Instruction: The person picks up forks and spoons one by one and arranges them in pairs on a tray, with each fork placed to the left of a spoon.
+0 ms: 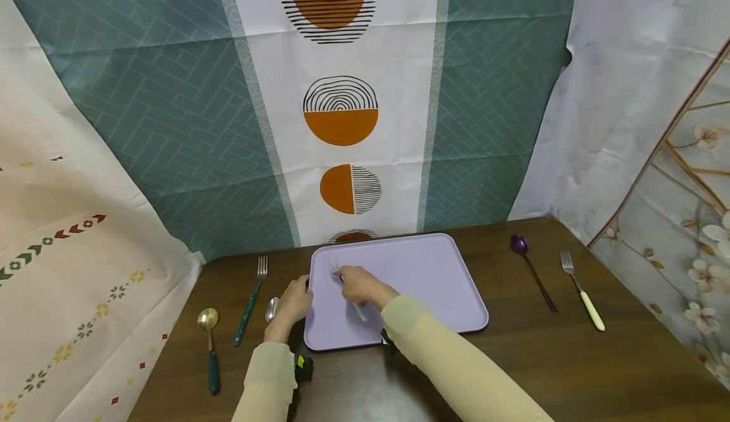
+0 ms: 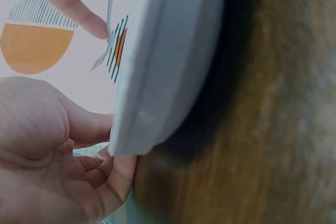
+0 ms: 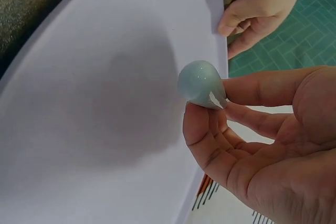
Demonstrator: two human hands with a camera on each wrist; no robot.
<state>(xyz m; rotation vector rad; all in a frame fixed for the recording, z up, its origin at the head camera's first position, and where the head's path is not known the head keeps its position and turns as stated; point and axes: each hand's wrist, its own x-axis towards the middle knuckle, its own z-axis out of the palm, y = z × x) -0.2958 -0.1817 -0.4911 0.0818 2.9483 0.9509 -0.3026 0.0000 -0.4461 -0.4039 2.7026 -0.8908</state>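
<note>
A pale lilac tray lies on the wooden table. My left hand grips its left rim; in the left wrist view, the thumb of that hand is on top and fingers are underneath. Over the tray's left part, my right hand pinches a fork with a pale blue-green handle, its tines pointing to the back. Seen from the right wrist, the rounded handle end sits between thumb and fingers. Beside the left hand lies a spoon, its handle hidden.
Left of the tray lie a green-handled fork and a gold spoon with a green handle. On the right are a purple spoon and a fork with a cream handle. Patterned cloths hang behind the table and at its sides.
</note>
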